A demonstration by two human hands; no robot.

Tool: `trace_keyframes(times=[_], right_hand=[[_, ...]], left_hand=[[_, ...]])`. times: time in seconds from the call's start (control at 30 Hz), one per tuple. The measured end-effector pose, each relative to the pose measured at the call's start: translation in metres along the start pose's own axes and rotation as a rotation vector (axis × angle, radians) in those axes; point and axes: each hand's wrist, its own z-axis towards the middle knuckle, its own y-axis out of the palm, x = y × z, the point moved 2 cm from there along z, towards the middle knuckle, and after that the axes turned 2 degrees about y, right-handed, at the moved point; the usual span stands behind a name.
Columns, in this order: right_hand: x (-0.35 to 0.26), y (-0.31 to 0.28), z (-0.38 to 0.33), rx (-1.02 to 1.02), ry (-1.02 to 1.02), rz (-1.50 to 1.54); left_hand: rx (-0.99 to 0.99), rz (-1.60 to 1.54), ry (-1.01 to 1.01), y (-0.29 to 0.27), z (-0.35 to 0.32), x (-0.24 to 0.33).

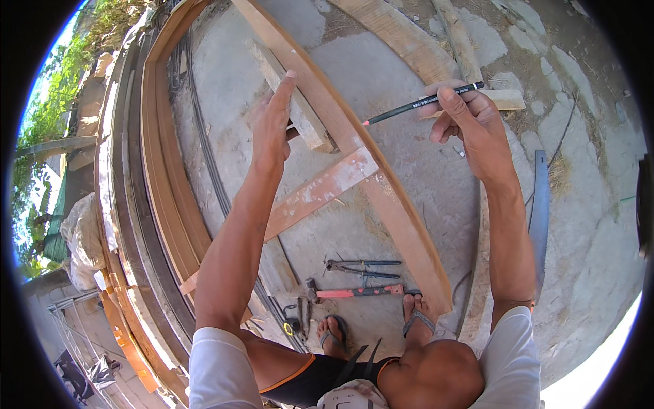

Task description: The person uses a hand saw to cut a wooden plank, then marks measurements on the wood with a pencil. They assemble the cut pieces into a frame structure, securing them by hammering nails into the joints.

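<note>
My right hand (470,123) grips a dark pencil (415,108) between thumb and fingers. Its reddish tip points left, close to the upper edge of a long wooden board (327,85). My left hand (272,123) is over the inner side of that board, beside a short rough wood block (296,109). The index finger is stretched out, and the other fingers are partly hidden. A small dark patch shows by the left thumb; I cannot tell what it is. A paint-spotted crosspiece (327,187) meets the long board at an angle below the pencil.
Pincers (364,268) and a red-handled hammer (357,292) lie on the concrete near my feet. A handsaw blade (539,218) is right of my right forearm. Stacked boards (160,150) line the left, and more planks (402,37) lie at the far side.
</note>
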Motion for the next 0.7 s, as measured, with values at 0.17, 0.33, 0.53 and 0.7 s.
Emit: trace_keyframes(times=[0.17,0.33,0.53,0.7], right_hand=[[0.005,-0.025,-0.038,0.157,0.035,0.094],[0.004,-0.053,-0.100,0.321,0.067,0.159],[0.011,-0.053,-0.165,0.377,0.114,0.100],[0.024,0.011,-0.199,0.294,0.011,-0.880]], left_hand=[[0.007,-0.416,-0.079,-0.066,0.014,-0.041],[-0.113,-0.579,0.022,-0.169,-0.033,-0.052],[-0.156,-0.398,0.083,-0.285,-0.156,-0.041],[-0.208,-0.376,-0.108,-0.359,-0.276,-0.135]])
